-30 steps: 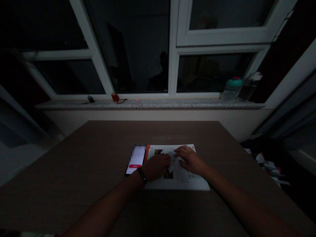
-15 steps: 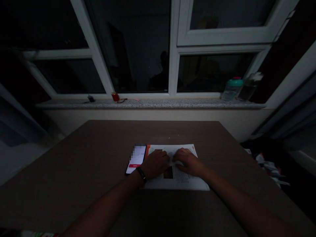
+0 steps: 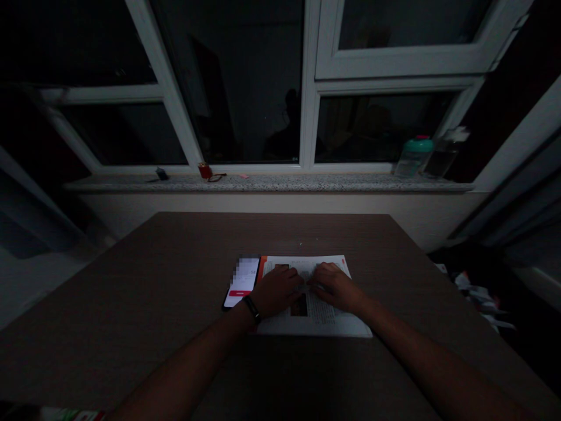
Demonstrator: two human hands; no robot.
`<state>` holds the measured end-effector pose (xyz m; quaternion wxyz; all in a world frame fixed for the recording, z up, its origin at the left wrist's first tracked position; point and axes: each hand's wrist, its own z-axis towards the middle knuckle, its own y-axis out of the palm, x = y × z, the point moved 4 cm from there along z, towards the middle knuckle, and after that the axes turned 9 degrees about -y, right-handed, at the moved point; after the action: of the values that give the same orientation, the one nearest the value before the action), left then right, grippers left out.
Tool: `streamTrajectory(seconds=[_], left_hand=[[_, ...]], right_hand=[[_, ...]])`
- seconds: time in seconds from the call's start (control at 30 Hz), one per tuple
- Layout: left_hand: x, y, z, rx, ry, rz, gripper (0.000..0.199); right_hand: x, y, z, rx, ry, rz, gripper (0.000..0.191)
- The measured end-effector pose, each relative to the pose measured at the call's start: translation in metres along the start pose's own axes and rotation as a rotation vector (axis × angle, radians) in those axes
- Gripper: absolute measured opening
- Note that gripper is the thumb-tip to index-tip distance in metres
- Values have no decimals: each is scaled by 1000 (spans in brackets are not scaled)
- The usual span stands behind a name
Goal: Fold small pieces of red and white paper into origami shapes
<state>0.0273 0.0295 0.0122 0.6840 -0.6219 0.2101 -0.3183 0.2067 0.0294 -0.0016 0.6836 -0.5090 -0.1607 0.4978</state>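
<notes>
A printed sheet or booklet (image 3: 350, 326) with text, pictures and an orange left edge lies flat on the table. Over its middle, my left hand (image 3: 277, 289) and my right hand (image 3: 335, 286) face each other, fingertips almost meeting. The fingers of both are bent and drawn together as in a pinch. Whatever is between them is too small and dim to name. A dark band (image 3: 251, 309) circles my left wrist. Left of the sheet, close to that wrist, lies a phone (image 3: 245, 275) with its screen lit and a red bar near the bottom.
The brown table (image 3: 175, 275) reaches toward a window wall. On the stone sill (image 3: 280, 182) stand a small red jar (image 3: 204, 171), a small dark bottle (image 3: 162, 173), a teal-lidded bottle (image 3: 414, 156) and a clear bottle (image 3: 445, 153). Crumpled papers (image 3: 477, 295) lie beyond the table's right edge.
My hands stay over the middle of the sheet, with only slight finger movement. The phone and sheet lie as before.
</notes>
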Motion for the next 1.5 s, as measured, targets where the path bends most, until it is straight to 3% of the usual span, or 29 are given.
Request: streamTrajectory(seconds=[0.27, 0.63, 0.87, 1.13, 1.5], left_hand=[[1, 0, 1, 4, -19, 10, 17], [5, -1, 0, 7, -19, -52, 39], [7, 1, -1, -16, 56, -44, 25], [6, 1, -2, -5, 28, -72, 36], [5, 2, -1, -5, -32, -116, 43]], right_hand=[[2, -1, -1, 78, 49, -29, 14], [12, 1, 0, 163, 163, -21, 11], [15, 2, 2, 172, 183, -42, 13], [16, 0, -2, 246, 202, -55, 15], [4, -1, 2, 145, 80, 14, 29]])
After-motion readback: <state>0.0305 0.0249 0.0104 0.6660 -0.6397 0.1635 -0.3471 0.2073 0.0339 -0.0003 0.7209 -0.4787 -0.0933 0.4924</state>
